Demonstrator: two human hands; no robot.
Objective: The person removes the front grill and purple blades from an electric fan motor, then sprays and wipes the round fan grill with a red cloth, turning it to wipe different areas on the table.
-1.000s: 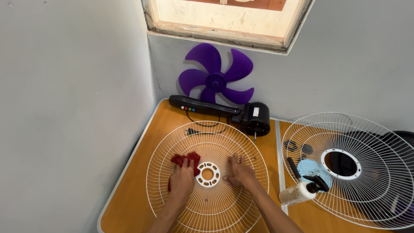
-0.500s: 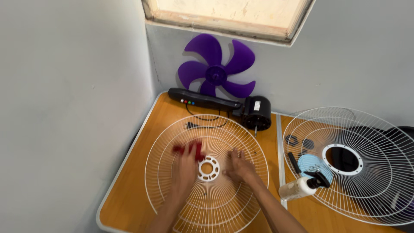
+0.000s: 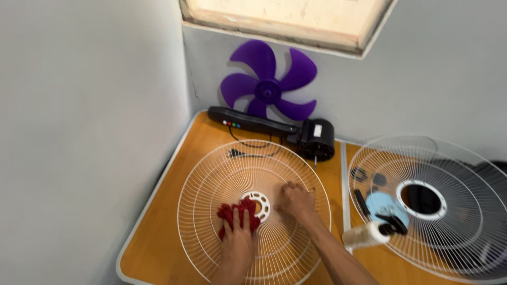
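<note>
A white wire fan guard (image 3: 222, 174) lies flat on the orange table (image 3: 158, 211). My left hand (image 3: 236, 244) presses a red cloth (image 3: 230, 213) onto the guard's wires, just left of its white centre ring (image 3: 257, 205). The fingers lie over the cloth. My right hand (image 3: 297, 203) rests on the guard to the right of the ring, fingers curled against the wires, with nothing visibly in it.
A purple fan blade (image 3: 269, 87) leans on the back wall. A black fan motor with its stem (image 3: 274, 129) and cord lies behind the guard. On the right are a second white guard (image 3: 454, 211), a white spray bottle (image 3: 369, 234), a light blue disc (image 3: 381, 203) and small black parts.
My left hand and the red cloth have moved toward me, from above-left of the centre ring to its lower left. My right hand has stayed beside the ring. The camera has shifted.
</note>
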